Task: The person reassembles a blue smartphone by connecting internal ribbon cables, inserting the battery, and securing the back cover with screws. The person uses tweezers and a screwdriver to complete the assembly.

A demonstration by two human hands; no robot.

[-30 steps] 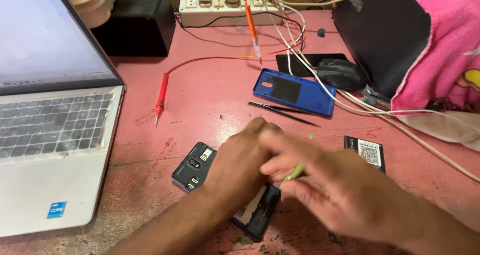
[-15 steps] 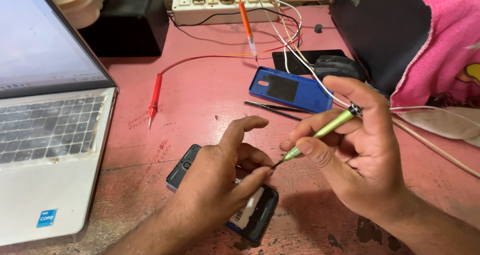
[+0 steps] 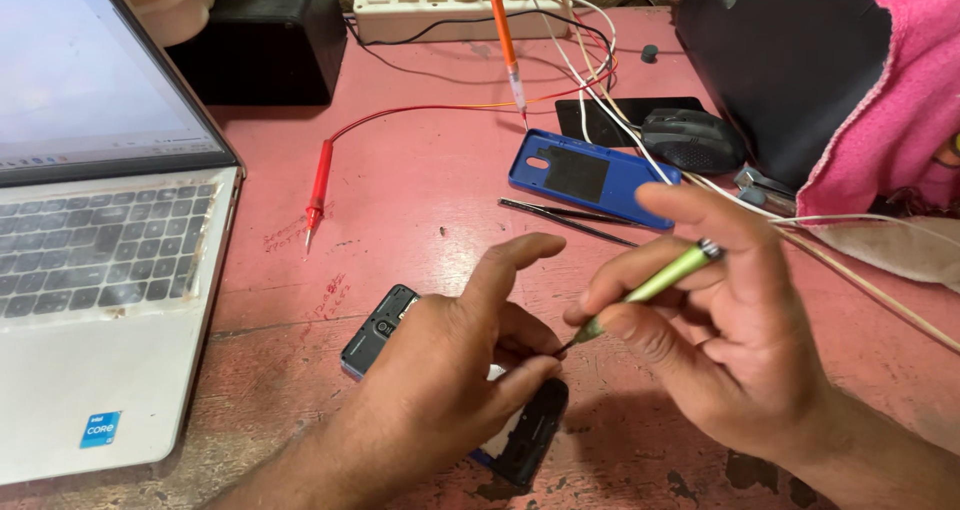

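On the pink table we press the opened phone down with our left hand, while our right hand grips a green screwdriver just above it.

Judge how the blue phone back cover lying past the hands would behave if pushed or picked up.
The blue back cover looks like a thin, hollow shell, so probably light and somewhat flexible. Lying flat on the pink table, it should slide, not roll. White cables crossing it may snag.
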